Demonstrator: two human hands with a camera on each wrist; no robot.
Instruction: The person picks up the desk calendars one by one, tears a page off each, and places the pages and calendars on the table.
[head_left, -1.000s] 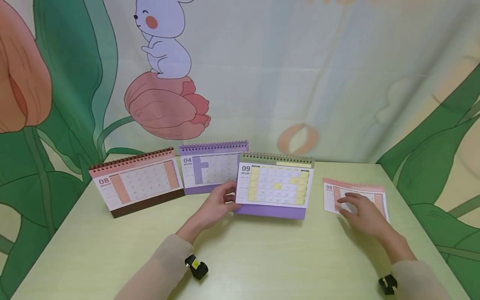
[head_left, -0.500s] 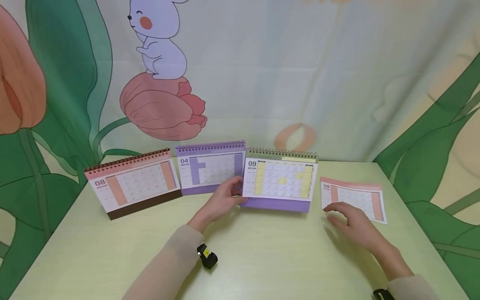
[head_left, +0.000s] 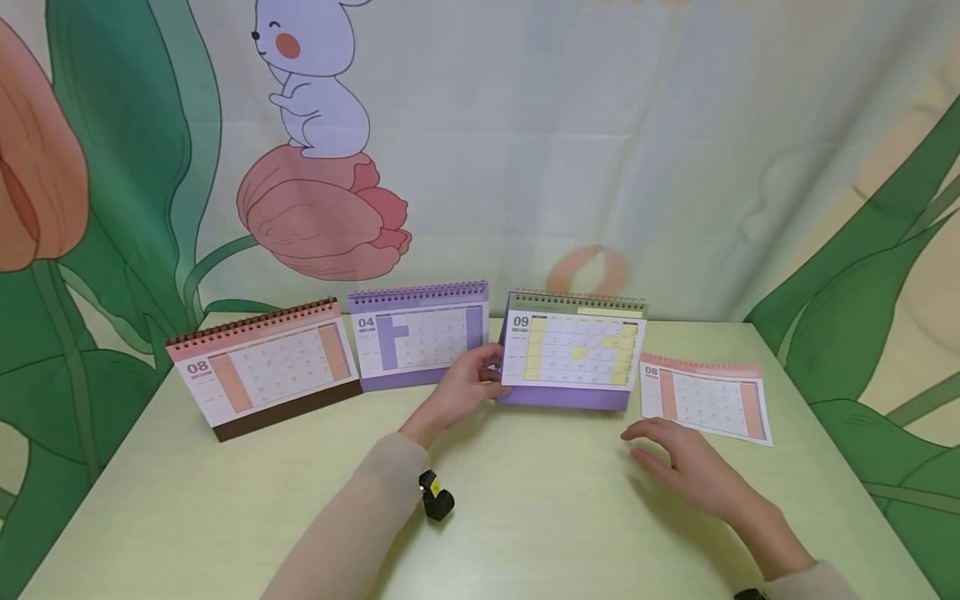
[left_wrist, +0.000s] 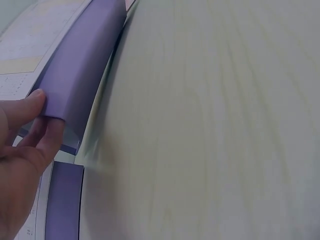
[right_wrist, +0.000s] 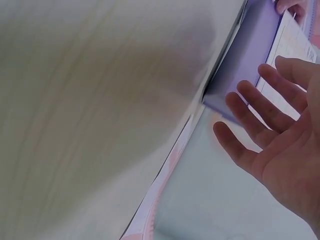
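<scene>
A desk calendar (head_left: 577,350) showing 09, with a green top strip, yellow columns and a purple base, stands right of centre in the head view. My left hand (head_left: 468,383) pinches its lower left edge; in the left wrist view the thumb lies on the front and other fingers go behind the purple base (left_wrist: 82,65). My right hand (head_left: 690,467) hovers over the table with fingers spread loosely, holding nothing. Just beyond it lies a loose pink calendar sheet (head_left: 708,400) marked 08.
A purple calendar (head_left: 420,337) marked 04 stands left of the held one. Further left is a pink calendar (head_left: 266,367) marked 08 with a dark brown base. The pale table (head_left: 525,517) ends at a printed curtain (head_left: 480,167).
The 09 calendar has shifted right and back with my left hand, widening its gap from the 04 calendar. My right hand has drawn off the loose sheet, leftward and toward me.
</scene>
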